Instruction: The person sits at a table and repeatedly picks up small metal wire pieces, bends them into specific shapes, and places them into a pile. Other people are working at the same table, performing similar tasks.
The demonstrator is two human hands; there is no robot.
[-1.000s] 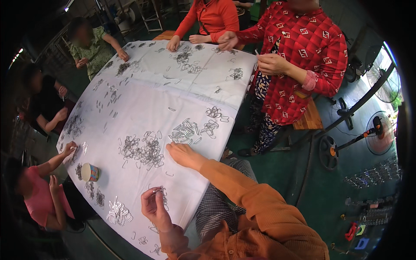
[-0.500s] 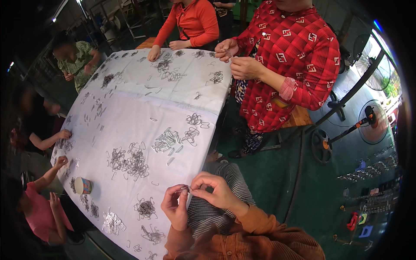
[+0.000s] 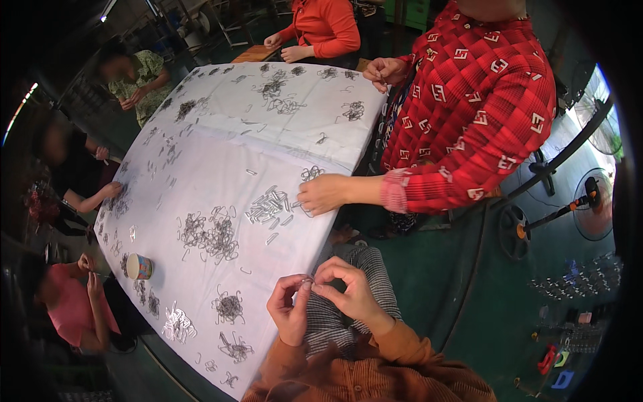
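In front of my striped trousers, just off the table's near right edge, both my hands meet fingertip to fingertip. My left hand (image 3: 289, 310) pinches a small thin wire piece (image 3: 308, 281) between thumb and forefinger. The thumb and forefinger of my right hand (image 3: 349, 289) close on the same spot; much of the piece is hidden by my fingertips. Left of my hands, on the white-covered table (image 3: 268, 251), lies a small heap of dark wire hooks (image 3: 228, 307). A larger heap of wire hooks (image 3: 209, 234) and a pile of silver metal clips (image 3: 268, 205) lie farther off.
A co-worker's hand (image 3: 321, 194) in a red patterned sleeve rests by the silver clips. Several other people sit around the table. A paper cup (image 3: 139, 266) stands near the left edge, with more silver clips (image 3: 179, 323) nearby. Fans (image 3: 581, 201) stand at the right.
The co-worker in red patterned clothes has brought one hand down onto the table. A person in orange-red has drawn a hand back from it. My hands keep their pinch; the view has shifted slightly.
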